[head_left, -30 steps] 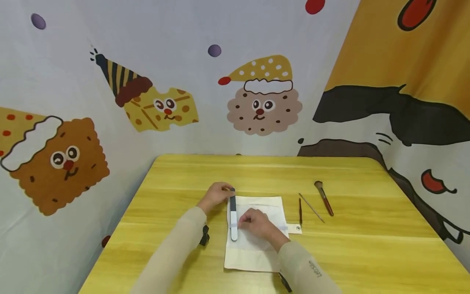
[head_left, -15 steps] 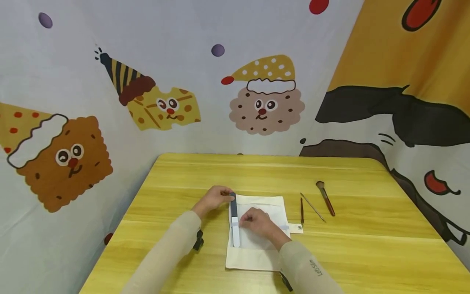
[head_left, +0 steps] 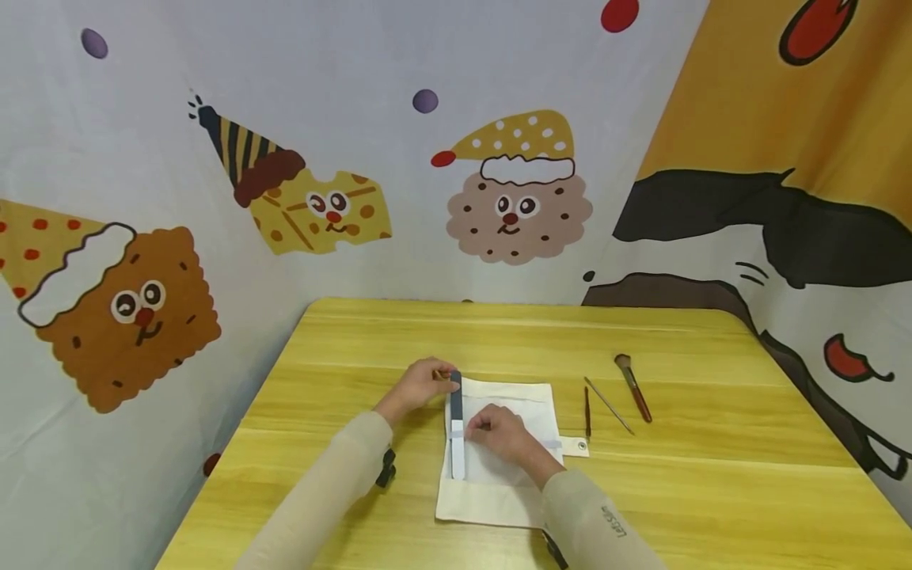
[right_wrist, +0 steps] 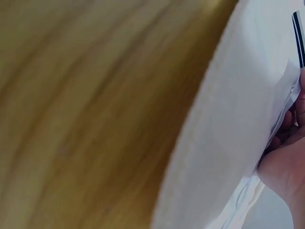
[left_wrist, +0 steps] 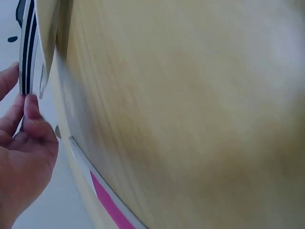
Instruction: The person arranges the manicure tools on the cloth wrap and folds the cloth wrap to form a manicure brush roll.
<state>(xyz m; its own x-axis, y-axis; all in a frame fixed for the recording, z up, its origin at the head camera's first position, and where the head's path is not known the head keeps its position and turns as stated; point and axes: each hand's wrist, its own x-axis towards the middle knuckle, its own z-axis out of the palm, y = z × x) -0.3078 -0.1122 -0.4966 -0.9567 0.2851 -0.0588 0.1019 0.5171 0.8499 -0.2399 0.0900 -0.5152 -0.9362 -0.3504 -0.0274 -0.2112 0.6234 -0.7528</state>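
Observation:
A cream cloth roll-up pouch (head_left: 492, 503) lies spread on the table. Along its left edge runs a long nail file (head_left: 457, 404), dark at the far half and white at the near half. My left hand (head_left: 422, 384) pinches the dark far end between thumb and fingers; the left wrist view shows the file's striped edge (left_wrist: 27, 57) there. A pale elastic band (head_left: 552, 445) crosses the pouch and passes over the white half. My right hand (head_left: 500, 431), fingers curled, pinches the band just right of the file. The file's near end meets the pouch's front flap.
Right of the pouch lie a thin dark brown tool (head_left: 587, 410), a slim metal rod (head_left: 609, 405) and a makeup brush (head_left: 632, 386) with a reddish handle. A snap tab (head_left: 575, 446) sticks out from the pouch's right side. A cartoon-printed curtain (head_left: 370, 293) hangs behind the table.
The nail file has slid toward me under the band, its near end now down at the front flap. My left hand followed it slightly; the right hand stayed at the band.

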